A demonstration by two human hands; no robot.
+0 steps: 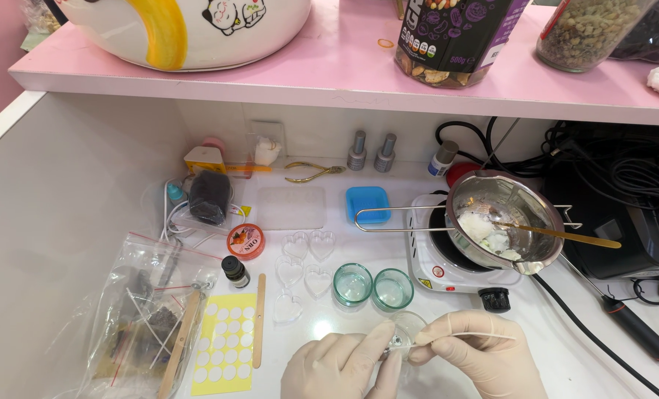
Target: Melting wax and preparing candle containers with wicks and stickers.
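Gloved hands low at the bench's near edge, in front of the two green glass cups: left hand pinching a small clear glass cup by its rim, right hand clenched round a thin white wick laid across that cup's mouth. Thin, cream latex, smooth and slightly wrinkled at the knuckles.

Green cups round, translucent, side by side, touching. Left of them, four clear heart-shaped moulds, glossy plastic, in two loose rows, with a fifth just below. Further left, a small dark dropper bottle with black cap, a flat wooden stick, and a yellow rectangular sheet of round white stickers. Above the bottle, a round orange tin with a printed lid. At far left, a crumpled clear zip bag with red seal line, holding wicks and sticks.

Right of the green cups, a white single hotplate with a black knob, carrying a shiny steel melting pot with wire handle; pale wax lumps inside, a wooden stick resting across the rim. Behind the cups, a blue square silicone mould and a frosted rectangular tray.

On the pink shelf above, a dark cylindrical jar with purple label.
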